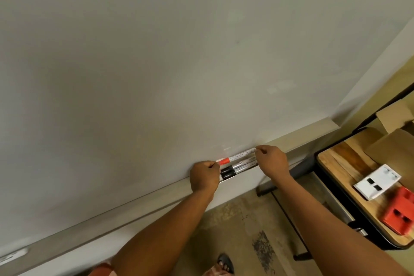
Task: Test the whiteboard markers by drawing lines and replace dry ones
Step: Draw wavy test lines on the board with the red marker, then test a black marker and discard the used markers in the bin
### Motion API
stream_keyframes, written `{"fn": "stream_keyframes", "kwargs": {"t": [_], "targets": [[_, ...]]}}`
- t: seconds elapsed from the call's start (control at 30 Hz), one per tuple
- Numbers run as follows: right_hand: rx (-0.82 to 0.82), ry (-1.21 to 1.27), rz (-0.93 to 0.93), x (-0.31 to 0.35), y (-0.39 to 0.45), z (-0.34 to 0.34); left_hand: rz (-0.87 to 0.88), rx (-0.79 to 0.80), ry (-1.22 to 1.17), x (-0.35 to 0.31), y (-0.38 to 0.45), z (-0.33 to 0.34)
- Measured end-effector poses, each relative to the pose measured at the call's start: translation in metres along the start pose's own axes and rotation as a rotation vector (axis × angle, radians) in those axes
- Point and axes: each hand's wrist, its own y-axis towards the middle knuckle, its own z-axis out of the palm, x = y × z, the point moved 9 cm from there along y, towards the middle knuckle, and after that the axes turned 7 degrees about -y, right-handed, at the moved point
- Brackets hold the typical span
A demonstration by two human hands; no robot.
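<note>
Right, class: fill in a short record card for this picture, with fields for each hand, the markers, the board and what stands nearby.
left hand: pinches the red cap end of the red marker
right hand: pinches the marker's other end
red marker: held level, just above the tray
black markers: lying in the tray below it
whiteboard: no drawn line visible
desk: at right, bearing a white block, a red block and a cardboard box
</note>
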Motion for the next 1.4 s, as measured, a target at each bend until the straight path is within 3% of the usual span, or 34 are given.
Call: {"fn": "stream_keyframes", "kwargs": {"t": [0.4, 0.7, 0.83, 1.1, 1.4], "targets": [[0.008, -0.094, -0.021, -0.011, 0.011, 0.011, 0.023, 0.023, 0.104, 0.012, 0.009, 0.008], [-0.054, -0.027, -0.016, -0.009, 0.004, 0.009, 0.131, 0.048, 0.182, 0.008, 0.006, 0.0], [-0.114, -0.038, -0.157, 0.016, -0.012, 0.012, 0.193, 0.069, 0.178, 0.008, 0.002, -0.007], [-0.053, -0.095, -0.339, 0.06, -0.049, 0.047, 0.313, 0.089, 0.168, 0.005, -0.022, -0.034], [0.044, -0.085, -0.511, 0.125, -0.109, 0.095, 0.393, -0.056, 0.13, 0.025, -0.043, -0.122]]}}
